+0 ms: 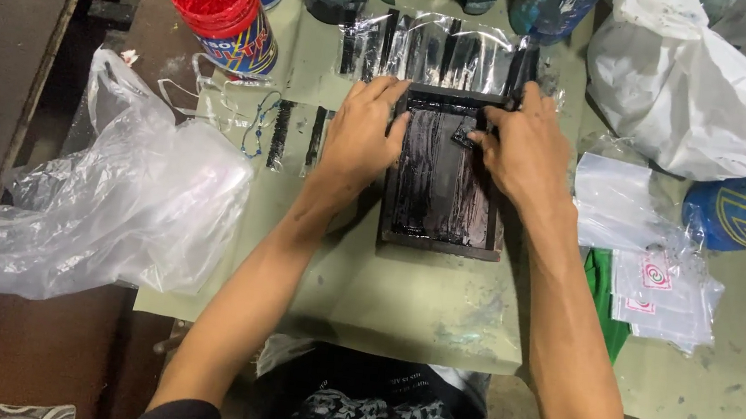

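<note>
Here the black-inked frame lies on green paper, mid-table. The left hand presses flat and spread on its left edge; the right hand pinches a small squeegee. Wet ink could smear if the frame slips under uneven pressure.

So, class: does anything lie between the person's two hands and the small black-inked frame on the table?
Nothing visible does. The left hand and right hand both rest directly on the black-inked frame, with no sheet or bag between.
</note>
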